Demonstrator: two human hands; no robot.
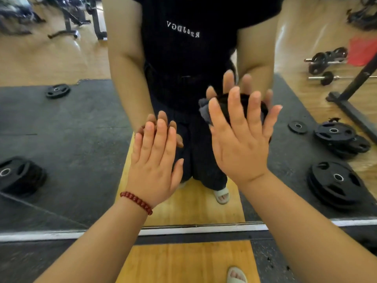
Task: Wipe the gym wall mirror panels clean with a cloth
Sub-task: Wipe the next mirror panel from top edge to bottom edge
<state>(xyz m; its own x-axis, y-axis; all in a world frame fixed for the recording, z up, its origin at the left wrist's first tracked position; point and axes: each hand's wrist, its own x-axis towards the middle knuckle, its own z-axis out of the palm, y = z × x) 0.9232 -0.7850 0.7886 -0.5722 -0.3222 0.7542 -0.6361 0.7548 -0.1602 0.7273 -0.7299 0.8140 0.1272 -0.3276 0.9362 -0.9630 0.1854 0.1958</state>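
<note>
Evidently mid-wipe, the right hand (pixel 242 139) presses a grey cloth (pixel 205 112) flat-fingered against the mirror panel (pixel 81 129); the left hand (pixel 155 160) rests open on the glass beside it, holding nothing; how much remains uncleaned cannot be judged

mirror panel (pixel 85 123): glossy glass, smooth, with a pale metal-looking strip along its bottom edge
cloth (pixel 205 112): soft grey fabric, matt, bunched between the right hand (pixel 240 139) and the mirror panel
bracelet (pixel 137 202): glossy dark red beads
floor (pixel 183 262) below the mirror panel: varnished yellow wood, beside speckled matt black rubber mat (pixel 271 262)
sandal (pixel 236 275): pale, smooth, plastic-looking
</note>
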